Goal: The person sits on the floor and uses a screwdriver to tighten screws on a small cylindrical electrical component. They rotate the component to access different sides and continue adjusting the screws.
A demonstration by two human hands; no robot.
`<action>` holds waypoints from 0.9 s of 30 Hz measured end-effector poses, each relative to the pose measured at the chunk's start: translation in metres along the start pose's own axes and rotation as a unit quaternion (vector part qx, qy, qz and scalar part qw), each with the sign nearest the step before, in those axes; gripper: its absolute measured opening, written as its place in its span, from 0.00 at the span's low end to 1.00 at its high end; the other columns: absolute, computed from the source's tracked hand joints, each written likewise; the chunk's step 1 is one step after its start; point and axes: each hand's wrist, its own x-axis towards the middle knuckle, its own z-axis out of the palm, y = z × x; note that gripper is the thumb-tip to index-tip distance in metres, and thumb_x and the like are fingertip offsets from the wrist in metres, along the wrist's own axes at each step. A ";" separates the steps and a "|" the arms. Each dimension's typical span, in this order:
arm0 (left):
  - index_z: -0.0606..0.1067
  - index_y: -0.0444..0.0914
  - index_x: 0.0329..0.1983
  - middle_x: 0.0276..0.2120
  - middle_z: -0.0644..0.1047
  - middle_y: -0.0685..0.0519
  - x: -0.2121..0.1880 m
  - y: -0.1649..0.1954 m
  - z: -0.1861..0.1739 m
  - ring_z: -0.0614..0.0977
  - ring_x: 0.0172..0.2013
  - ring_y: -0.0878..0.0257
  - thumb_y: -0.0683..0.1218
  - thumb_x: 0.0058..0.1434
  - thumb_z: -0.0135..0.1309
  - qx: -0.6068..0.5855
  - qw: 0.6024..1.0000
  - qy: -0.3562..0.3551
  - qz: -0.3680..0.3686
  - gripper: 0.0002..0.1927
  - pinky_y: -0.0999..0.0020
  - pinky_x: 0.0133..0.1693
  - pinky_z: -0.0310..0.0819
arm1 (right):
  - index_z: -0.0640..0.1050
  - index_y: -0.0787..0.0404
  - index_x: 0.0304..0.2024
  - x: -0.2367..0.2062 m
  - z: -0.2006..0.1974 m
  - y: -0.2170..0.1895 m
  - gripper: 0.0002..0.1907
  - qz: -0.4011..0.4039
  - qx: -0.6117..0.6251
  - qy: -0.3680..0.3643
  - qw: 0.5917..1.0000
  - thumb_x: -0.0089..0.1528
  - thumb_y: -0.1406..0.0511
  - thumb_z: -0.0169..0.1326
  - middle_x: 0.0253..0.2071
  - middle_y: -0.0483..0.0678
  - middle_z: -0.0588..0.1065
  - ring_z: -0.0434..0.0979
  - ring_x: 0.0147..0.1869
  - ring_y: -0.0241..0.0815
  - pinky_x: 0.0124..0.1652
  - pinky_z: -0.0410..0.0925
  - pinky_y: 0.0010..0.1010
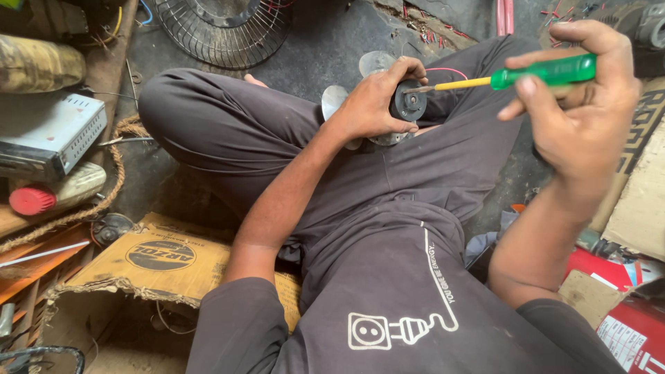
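**Screwdriver tip at the motor hub**

I sit cross-legged on the floor, and my left hand [370,104] holds a small fan motor [405,104] above my lap, fingers clamped around its round dark body. Pale blades jut out behind it and thin red wires trail off to the right. My right hand [578,97] is nearer my face, fingers closed on the green handle of a screwdriver [512,76].

The tool's long axis runs nearly level, from my right hand leftward; its yellow shank ends at the motor's face, the tip touching or just beside the hub. The motor faces right, toward the tip. It looks dull grey-black, with a lighter metal centre.

A wire fan guard [222,28] lies beyond my knee, a cardboard box [159,260] by my left thigh.
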 end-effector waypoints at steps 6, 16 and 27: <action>0.64 0.41 0.58 0.52 0.80 0.50 0.000 0.007 -0.006 0.81 0.58 0.50 0.45 0.42 0.78 -0.003 1.000 0.010 -0.018 0.44 0.58 0.56 0.74 | 0.64 0.68 0.61 -0.001 0.004 0.022 0.14 -0.058 -0.040 0.076 0.995 0.79 0.78 0.54 0.42 0.55 0.73 0.81 0.40 0.42 0.37 0.77 0.28; 0.72 0.31 0.47 0.40 0.79 0.45 -0.006 -0.096 -0.043 0.82 0.38 0.57 0.49 0.67 0.62 -0.384 0.836 0.391 0.018 0.18 0.62 0.38 0.79 | 0.67 0.60 0.48 0.011 -0.046 0.051 0.15 0.017 0.053 0.158 0.986 0.67 0.76 0.60 0.35 0.46 0.74 0.78 0.32 0.33 0.30 0.71 0.23; 0.75 0.32 0.48 0.42 0.79 0.48 -0.024 -0.087 -0.030 0.81 0.41 0.60 0.50 0.70 0.54 -0.530 0.748 0.391 -0.079 0.15 0.65 0.43 0.77 | 0.76 0.69 0.46 0.050 0.013 0.197 0.10 -0.096 -0.254 0.068 0.960 0.63 0.77 0.62 0.49 0.53 0.78 0.81 0.49 0.43 0.42 0.72 0.28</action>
